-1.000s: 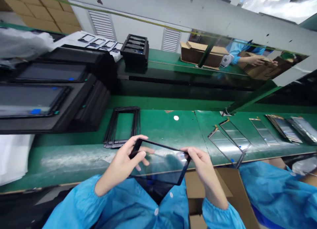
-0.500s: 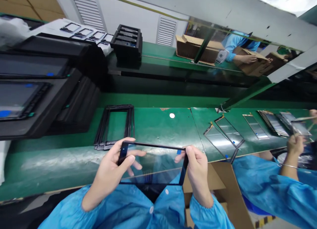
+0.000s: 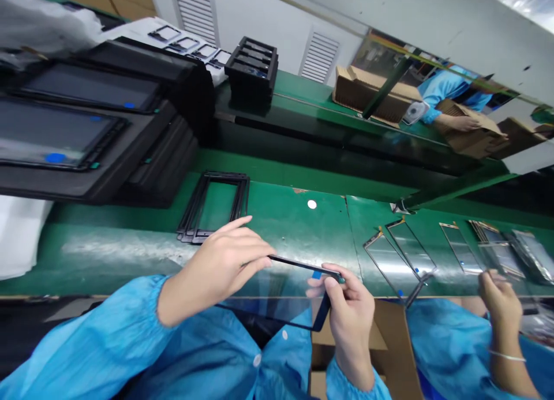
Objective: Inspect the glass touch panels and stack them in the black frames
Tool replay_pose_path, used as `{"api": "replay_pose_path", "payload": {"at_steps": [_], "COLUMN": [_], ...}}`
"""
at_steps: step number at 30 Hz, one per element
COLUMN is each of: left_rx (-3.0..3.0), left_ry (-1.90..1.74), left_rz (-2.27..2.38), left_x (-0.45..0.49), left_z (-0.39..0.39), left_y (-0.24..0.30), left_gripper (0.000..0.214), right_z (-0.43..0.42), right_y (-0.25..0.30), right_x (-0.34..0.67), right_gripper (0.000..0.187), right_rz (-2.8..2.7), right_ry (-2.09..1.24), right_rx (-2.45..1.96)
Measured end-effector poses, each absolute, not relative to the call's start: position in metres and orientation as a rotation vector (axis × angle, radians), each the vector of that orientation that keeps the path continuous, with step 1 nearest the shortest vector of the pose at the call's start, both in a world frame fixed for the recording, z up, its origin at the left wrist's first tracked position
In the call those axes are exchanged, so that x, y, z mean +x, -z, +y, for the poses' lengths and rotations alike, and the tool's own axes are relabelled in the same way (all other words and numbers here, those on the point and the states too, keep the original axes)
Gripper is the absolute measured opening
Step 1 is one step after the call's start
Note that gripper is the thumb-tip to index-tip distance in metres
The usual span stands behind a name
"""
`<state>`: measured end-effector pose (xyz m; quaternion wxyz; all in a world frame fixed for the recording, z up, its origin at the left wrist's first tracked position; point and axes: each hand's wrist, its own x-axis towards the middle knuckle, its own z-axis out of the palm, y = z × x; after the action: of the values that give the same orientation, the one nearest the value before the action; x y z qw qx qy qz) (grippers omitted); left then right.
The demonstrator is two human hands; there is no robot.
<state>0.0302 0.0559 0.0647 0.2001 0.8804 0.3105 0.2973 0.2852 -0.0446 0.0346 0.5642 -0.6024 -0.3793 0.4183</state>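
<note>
The black-bordered clear glass panel (image 3: pixel 277 290), held above the lap beside the green belt (image 3: pixel 281 215), is merely edge-pinched by the left hand (image 3: pixel 220 267) and right hand (image 3: pixel 350 307); a slipping fingertip could drop it.

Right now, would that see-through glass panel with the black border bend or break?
Probably stiff: the black-bordered clear glass panel lies flat between the left hand and right hand. Likely fragile and slippery: it looks thin and glossy.
</note>
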Motion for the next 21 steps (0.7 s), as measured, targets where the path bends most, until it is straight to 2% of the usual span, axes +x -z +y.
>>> {"api": "replay_pose_path", "payload": {"at_steps": [5,10,14,18,21], "left_rx": [2.488,2.373,1.926,1.294,1.09], "left_ry": [-0.869,-0.547,-0.5,-0.6,-0.667], "left_rz": [0.832,0.867,0.89,0.99,0.975], "left_x": [0.034,0.048,0.059,0.058,0.055], "left_z": [0.053,0.044,0.041,0.035,0.027], "left_y": [-0.07,-0.069,-0.061,-0.052,-0.047], "left_gripper": [0.019,0.035,0.037,0.046,0.053], "right_z": [-0.044,-0.035,-0.028,-0.023,-0.02], "right_y": [-0.039,-0.043,-0.036,-0.027,-0.025], "right_x": [0.284,0.27,0.267,0.279,0.284], "right_gripper": [0.03,0.031,0.046,0.045,0.048], "right_rz": [-0.837,-0.951,-0.952,-0.8,-0.783], "right_ry": [-0.983,-1.132,-1.315,-1.261,-1.249], "right_rx": [-1.43,-1.362,-1.229,-1.277,-1.292]}}
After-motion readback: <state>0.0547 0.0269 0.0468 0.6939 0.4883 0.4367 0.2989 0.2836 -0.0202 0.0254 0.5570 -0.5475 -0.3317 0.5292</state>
